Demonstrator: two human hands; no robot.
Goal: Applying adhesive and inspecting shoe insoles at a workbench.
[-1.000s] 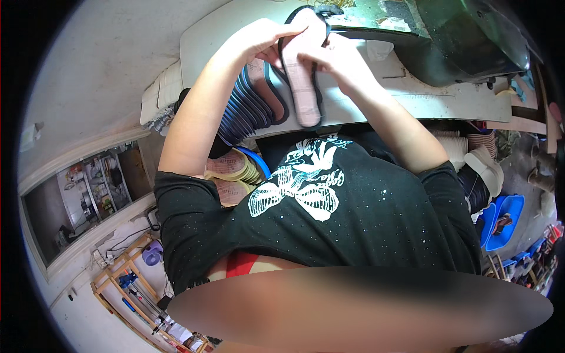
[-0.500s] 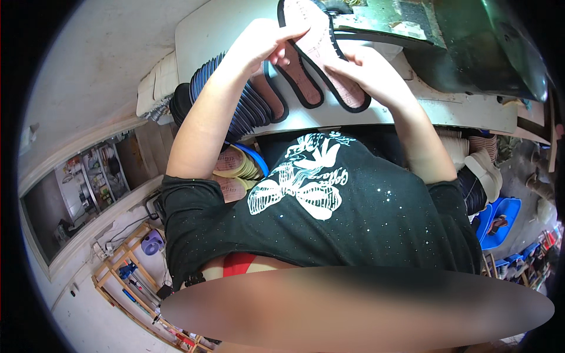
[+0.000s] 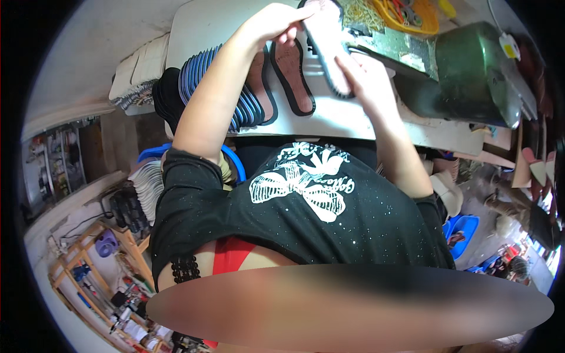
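Both my hands hold one pinkish shoe insole with a black edge (image 3: 325,47), tilted above the worktable. My left hand (image 3: 273,25) pinches its far end between thumb and fingers. Near its closer end, my right hand (image 3: 366,76) grips the edge, thumb on top and fingers partly hidden. The insole sits close to the green machine (image 3: 471,73). Below it, a second pink insole (image 3: 293,82) lies flat on the white table (image 3: 329,120). Another pink insole (image 3: 263,88) rests to its left, partly covered by my forearm, beside a leaning row of dark blue-edged insoles (image 3: 197,73).
Black pieces (image 3: 168,100) and a pale stack (image 3: 138,70) stand at the table's left end. A yellow basket (image 3: 432,23) with tools is at the back right. Blue bins (image 3: 465,232) stand on the floor at right. A wooden rack (image 3: 88,253) is at lower left.
The held insole has moved right, away from the insole on the table, and tilted more edge-on. The view has shifted, bringing the yellow basket into sight. Both hands keep their hold.
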